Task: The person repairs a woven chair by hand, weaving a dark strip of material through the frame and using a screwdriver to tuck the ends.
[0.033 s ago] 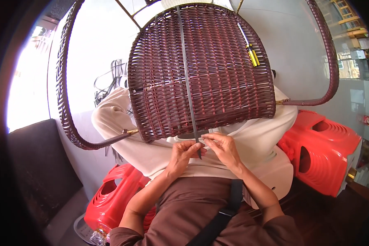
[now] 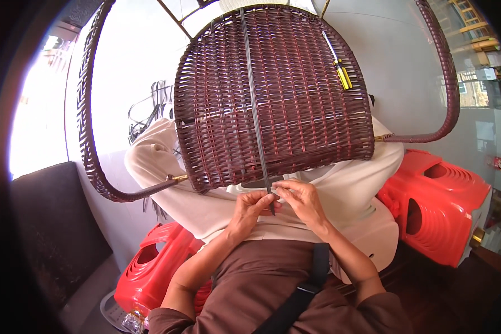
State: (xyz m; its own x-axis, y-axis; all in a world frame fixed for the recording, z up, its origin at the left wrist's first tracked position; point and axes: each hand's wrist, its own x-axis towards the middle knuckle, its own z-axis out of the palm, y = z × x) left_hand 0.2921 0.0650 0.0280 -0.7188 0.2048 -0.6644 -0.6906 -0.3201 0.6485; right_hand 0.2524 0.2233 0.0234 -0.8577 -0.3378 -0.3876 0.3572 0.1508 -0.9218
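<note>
A dark reddish-brown woven wicker seat [image 2: 295,106] lies across my lap, its near edge toward me. A flat grey weaving strip [image 2: 254,100] runs lengthwise over it, from the far rim past the near edge. Close to that edge my left hand [image 2: 252,210] pinches the strip between thumb and fingers, with the dark tail poking out below. My right hand [image 2: 301,203] has its thumb and forefinger together at the strip, just above the left one. On the weave at the far right rests a screwdriver [image 2: 343,74] with a yellow and black handle.
Curved wrapped armrests, left [image 2: 89,133] and right [image 2: 450,94], loop out from the seat's sides. Red plastic stools [image 2: 445,222] stand on both sides of me. Loose dark strips [image 2: 159,97] lie at left beyond my knee. A dark panel [image 2: 61,234] stands further left.
The left armrest and the seat have shifted very slightly. Both hands keep nearly the same place at the strip.
</note>
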